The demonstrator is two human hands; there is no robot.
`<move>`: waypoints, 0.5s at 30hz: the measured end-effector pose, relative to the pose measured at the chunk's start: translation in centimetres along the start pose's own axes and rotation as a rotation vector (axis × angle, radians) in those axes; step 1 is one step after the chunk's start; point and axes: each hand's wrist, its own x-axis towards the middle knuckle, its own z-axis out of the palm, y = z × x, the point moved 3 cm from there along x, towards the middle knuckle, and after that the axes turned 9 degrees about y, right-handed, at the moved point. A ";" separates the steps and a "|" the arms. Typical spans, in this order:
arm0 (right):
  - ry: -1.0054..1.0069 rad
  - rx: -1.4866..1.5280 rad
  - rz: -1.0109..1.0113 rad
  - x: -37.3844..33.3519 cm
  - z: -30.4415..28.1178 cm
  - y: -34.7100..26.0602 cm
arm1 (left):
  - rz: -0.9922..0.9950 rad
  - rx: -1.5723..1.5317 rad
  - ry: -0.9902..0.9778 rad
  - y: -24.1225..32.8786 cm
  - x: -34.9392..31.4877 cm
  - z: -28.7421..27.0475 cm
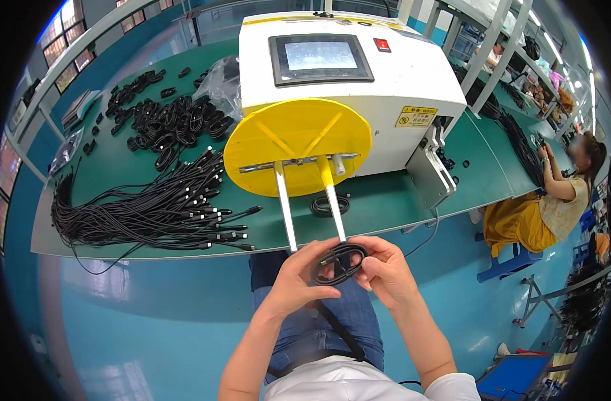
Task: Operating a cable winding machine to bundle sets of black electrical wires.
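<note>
Between my two hands, in front of the table edge, is a small coiled black cable. My left hand grips the coil's left side, thumb below and fingers behind it. On the right side, my right hand pinches the coil between thumb and fingers. Just beyond them, two metal prongs stick out toward me from a round yellow disc on a white machine. Under the prongs, another coiled cable lies on the green table.
A long bundle of straight black cables covers the table's left front. Behind it is a heap of coiled cables beside a clear plastic bag. A metal bracket juts from the machine's right. A co-worker sits at the far right.
</note>
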 end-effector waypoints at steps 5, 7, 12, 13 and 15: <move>0.138 -0.019 -0.027 0.2 -0.4 0.7 | 0.031 0.461 0.040 0.9 -0.3 2.0; 0.151 -0.091 -0.061 0.3 -0.1 0.9 | 0.001 0.528 0.085 0.8 -0.4 2.5; 0.152 -0.347 -0.107 0.7 0.0 0.7 | -0.178 0.378 0.052 0.1 -0.5 2.8; 0.140 -0.403 -0.094 0.8 0.0 0.7 | -0.242 0.317 0.056 0.0 -0.5 2.7; 0.103 -0.395 -0.067 0.8 0.3 0.2 | -0.305 0.255 0.059 0.0 -0.5 2.5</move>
